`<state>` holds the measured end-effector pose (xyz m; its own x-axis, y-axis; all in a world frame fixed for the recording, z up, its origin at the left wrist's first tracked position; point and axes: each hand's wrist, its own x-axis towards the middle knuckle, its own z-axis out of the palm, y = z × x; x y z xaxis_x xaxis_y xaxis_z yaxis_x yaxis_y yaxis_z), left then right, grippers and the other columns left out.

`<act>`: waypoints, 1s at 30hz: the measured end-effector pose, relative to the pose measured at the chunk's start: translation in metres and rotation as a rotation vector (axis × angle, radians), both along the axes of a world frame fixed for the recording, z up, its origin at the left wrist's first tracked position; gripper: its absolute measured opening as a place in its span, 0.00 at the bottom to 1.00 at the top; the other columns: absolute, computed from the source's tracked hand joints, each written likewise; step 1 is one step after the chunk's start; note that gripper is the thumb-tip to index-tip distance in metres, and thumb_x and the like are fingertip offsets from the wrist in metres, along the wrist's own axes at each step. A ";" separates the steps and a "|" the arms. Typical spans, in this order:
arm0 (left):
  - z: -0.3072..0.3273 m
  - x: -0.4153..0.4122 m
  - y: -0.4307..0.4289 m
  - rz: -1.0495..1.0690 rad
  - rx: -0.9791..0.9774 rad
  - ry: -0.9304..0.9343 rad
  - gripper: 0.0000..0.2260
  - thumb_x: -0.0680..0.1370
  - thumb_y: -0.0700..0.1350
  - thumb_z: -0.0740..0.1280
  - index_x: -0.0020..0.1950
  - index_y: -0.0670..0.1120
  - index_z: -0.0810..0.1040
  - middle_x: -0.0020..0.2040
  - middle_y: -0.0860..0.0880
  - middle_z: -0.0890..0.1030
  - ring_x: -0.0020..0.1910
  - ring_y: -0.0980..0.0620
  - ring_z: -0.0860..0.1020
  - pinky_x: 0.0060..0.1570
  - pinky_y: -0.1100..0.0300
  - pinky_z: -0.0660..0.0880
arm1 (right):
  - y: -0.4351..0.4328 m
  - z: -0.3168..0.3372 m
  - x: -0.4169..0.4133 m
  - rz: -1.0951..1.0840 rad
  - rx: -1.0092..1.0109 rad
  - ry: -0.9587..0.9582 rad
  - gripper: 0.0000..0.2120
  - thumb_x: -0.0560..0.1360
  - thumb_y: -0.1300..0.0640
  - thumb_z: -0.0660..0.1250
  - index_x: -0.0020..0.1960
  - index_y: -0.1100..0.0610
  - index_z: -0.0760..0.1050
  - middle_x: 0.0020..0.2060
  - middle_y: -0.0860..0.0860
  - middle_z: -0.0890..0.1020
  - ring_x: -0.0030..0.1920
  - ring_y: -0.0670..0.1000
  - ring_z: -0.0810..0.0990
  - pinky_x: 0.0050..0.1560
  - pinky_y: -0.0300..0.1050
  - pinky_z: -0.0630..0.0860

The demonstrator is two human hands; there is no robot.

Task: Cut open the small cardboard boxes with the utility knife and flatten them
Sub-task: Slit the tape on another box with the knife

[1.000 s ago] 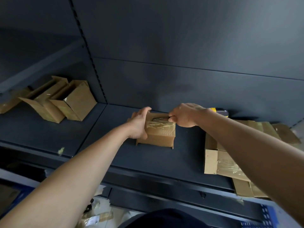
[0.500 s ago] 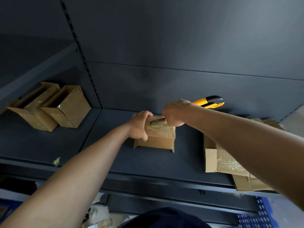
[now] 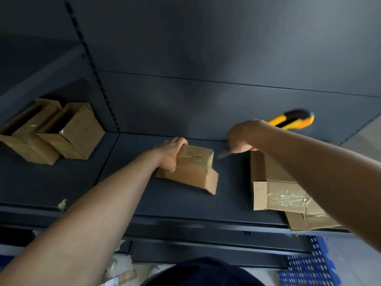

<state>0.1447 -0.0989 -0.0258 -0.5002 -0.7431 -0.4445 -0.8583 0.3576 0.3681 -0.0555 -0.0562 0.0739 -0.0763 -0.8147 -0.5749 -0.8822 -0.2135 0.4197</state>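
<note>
Brown taped cardboard box [image 3: 194, 162], likely light, crushable: left hand [image 3: 171, 153] clamps its nine-o'clock end, right hand [image 3: 243, 137] grips yellow utility knife [image 3: 291, 120].

A stockroom, by its dark metal shelving [image 3: 61, 182] (slotted upright [image 3: 97, 79]) and cardboard boxes [image 3: 80, 131].

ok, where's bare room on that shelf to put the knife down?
Widest bare shelf: between the two open boxes on the left and the box the left hand holds. Narrower gap between that box and the flattened cardboard, near the right hand gripping the knife. Right end is crowded.
</note>
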 end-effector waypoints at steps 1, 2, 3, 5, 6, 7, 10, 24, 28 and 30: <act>-0.003 0.004 -0.001 0.002 -0.008 -0.025 0.39 0.64 0.33 0.70 0.68 0.57 0.58 0.65 0.54 0.62 0.62 0.49 0.64 0.59 0.48 0.69 | 0.002 0.004 -0.010 -0.019 -0.012 0.050 0.13 0.80 0.48 0.57 0.44 0.56 0.72 0.35 0.48 0.72 0.34 0.49 0.72 0.40 0.43 0.72; -0.005 0.008 -0.002 0.009 -0.011 -0.021 0.39 0.66 0.32 0.69 0.69 0.58 0.57 0.67 0.55 0.61 0.63 0.49 0.64 0.59 0.49 0.70 | 0.004 0.007 -0.019 -0.048 -0.037 0.069 0.10 0.80 0.51 0.57 0.44 0.56 0.71 0.34 0.49 0.72 0.33 0.50 0.72 0.44 0.45 0.74; -0.005 0.011 -0.004 0.018 -0.015 0.011 0.39 0.67 0.30 0.67 0.70 0.59 0.57 0.69 0.56 0.58 0.64 0.49 0.64 0.59 0.51 0.70 | 0.004 0.008 -0.027 -0.077 -0.080 0.055 0.08 0.78 0.55 0.57 0.44 0.56 0.71 0.33 0.49 0.71 0.33 0.50 0.72 0.46 0.46 0.75; -0.004 0.012 -0.006 0.037 -0.045 0.067 0.41 0.70 0.27 0.60 0.72 0.64 0.57 0.72 0.61 0.52 0.68 0.48 0.62 0.60 0.52 0.70 | -0.001 0.001 -0.034 -0.147 -0.203 -0.064 0.06 0.77 0.58 0.57 0.44 0.57 0.70 0.32 0.50 0.71 0.32 0.51 0.73 0.41 0.44 0.75; -0.001 0.010 -0.005 0.061 -0.071 0.068 0.42 0.70 0.26 0.58 0.72 0.67 0.57 0.72 0.62 0.49 0.69 0.47 0.59 0.64 0.51 0.67 | -0.004 -0.006 -0.033 -0.247 -0.250 -0.198 0.07 0.78 0.58 0.57 0.45 0.58 0.72 0.33 0.52 0.73 0.30 0.51 0.75 0.36 0.42 0.75; 0.001 0.007 -0.003 0.083 -0.115 0.053 0.44 0.70 0.25 0.56 0.71 0.69 0.56 0.72 0.62 0.48 0.69 0.46 0.57 0.66 0.51 0.64 | -0.008 -0.016 -0.028 -0.388 -0.268 -0.371 0.09 0.79 0.58 0.57 0.47 0.61 0.73 0.35 0.54 0.77 0.28 0.52 0.77 0.30 0.41 0.75; 0.007 -0.002 0.006 0.207 -0.377 0.048 0.41 0.70 0.26 0.57 0.73 0.64 0.58 0.70 0.52 0.52 0.65 0.45 0.58 0.62 0.52 0.62 | -0.017 -0.052 -0.007 -0.719 -0.245 -0.870 0.13 0.81 0.57 0.56 0.56 0.64 0.74 0.42 0.59 0.80 0.29 0.52 0.77 0.22 0.40 0.73; 0.010 -0.009 0.023 0.501 -0.030 -0.050 0.50 0.62 0.67 0.73 0.74 0.54 0.49 0.72 0.43 0.55 0.69 0.37 0.60 0.61 0.42 0.68 | -0.017 -0.078 0.031 -0.906 -0.102 -1.115 0.15 0.82 0.53 0.52 0.53 0.64 0.69 0.35 0.60 0.78 0.28 0.54 0.75 0.29 0.43 0.73; 0.007 0.002 0.019 0.328 -0.046 0.013 0.50 0.63 0.57 0.76 0.75 0.57 0.47 0.76 0.48 0.55 0.72 0.42 0.60 0.66 0.44 0.61 | -0.016 -0.068 0.019 -0.384 -0.137 -0.900 0.15 0.80 0.50 0.57 0.39 0.57 0.71 0.33 0.53 0.76 0.30 0.53 0.76 0.37 0.47 0.76; 0.005 0.009 0.018 0.280 -0.056 0.066 0.50 0.64 0.54 0.77 0.75 0.56 0.46 0.76 0.51 0.58 0.72 0.46 0.61 0.65 0.46 0.58 | -0.013 -0.057 0.016 -0.117 -0.120 -0.702 0.12 0.79 0.47 0.59 0.41 0.51 0.74 0.37 0.48 0.75 0.41 0.52 0.76 0.40 0.46 0.72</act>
